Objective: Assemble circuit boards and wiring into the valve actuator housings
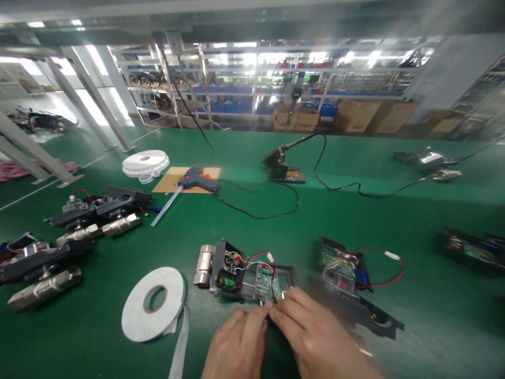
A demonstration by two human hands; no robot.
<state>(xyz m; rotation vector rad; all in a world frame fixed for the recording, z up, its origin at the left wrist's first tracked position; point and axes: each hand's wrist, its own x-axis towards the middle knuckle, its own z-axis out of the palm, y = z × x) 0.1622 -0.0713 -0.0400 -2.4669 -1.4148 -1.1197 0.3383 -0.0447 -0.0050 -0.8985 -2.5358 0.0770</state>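
Observation:
An opened dark-grey housing (288,271) with a green circuit board, clear plastic part and red, black and yellow wires lies in front of me. A metal valve body (204,266) is joined to its left end. At the housing's near edge my left hand (239,342) and my right hand (310,334) meet, fingertips pressed together. Something small and dark bluish shows between them, mostly hidden. Close to my right hand lies another opened housing (361,310) with a wired circuit board, partly behind the hand. A roll of white tape (132,310) lies flat left of my hands.
A glue gun (199,181) with a glue stick rests on cardboard (168,181). Behind stands a soldering iron holder (280,168), its cable running right. Valve assemblies (114,205) lie at left, another housing (469,252) at right. White reels (145,162) sit farther back.

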